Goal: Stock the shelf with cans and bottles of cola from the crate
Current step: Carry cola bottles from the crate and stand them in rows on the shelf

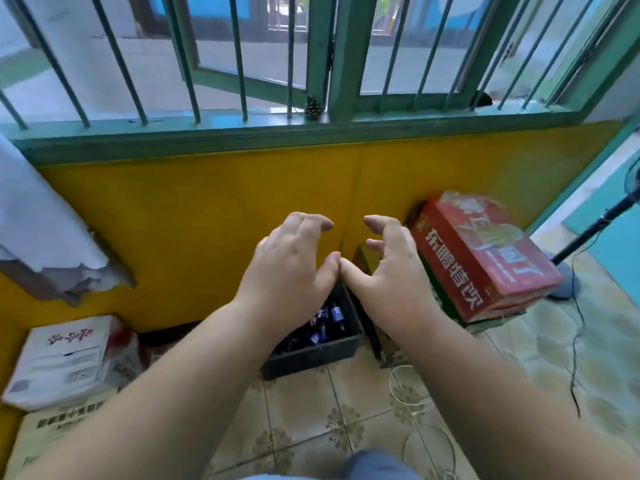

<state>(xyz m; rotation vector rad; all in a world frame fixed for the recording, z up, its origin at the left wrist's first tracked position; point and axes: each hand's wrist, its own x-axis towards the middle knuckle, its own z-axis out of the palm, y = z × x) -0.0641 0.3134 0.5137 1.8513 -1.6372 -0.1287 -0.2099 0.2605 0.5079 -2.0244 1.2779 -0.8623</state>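
Observation:
A black plastic crate stands on the tiled floor against the yellow wall. Inside it lie several dark cola bottles with blue labels, partly hidden by my forearms. My left hand and my right hand are stretched out side by side above the crate, palms down. Their fingers are spread and loosely bent, the thumb tips nearly touching. Neither hand holds anything. No shelf is in view.
A red drinks carton sits tilted to the right of the crate. White cardboard boxes are stacked at the left. A fan stand and a black cable lie at the right. A barred green window is above.

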